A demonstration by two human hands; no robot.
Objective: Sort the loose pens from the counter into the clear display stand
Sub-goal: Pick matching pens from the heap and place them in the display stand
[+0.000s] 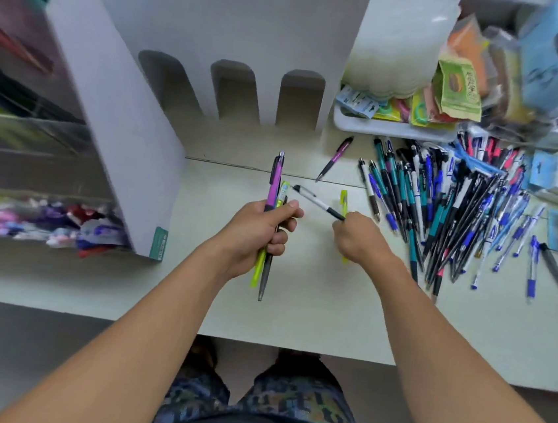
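Already a bundle of pens (272, 210) is clenched in the left hand (256, 231); a white pen (318, 202) is pinched by the right hand (357, 238) above the counter (193, 292). If added carelessly, the loosely fanned bundle could be spilled.

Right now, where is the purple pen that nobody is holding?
In the head view, the loose purple pen lies alone on the counter, just left of the big pen pile and beyond the right hand.

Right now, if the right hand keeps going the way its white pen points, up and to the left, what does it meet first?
Probably the bundle of pens in the left hand: the right hand aims its white pen at it. Depth is unclear.
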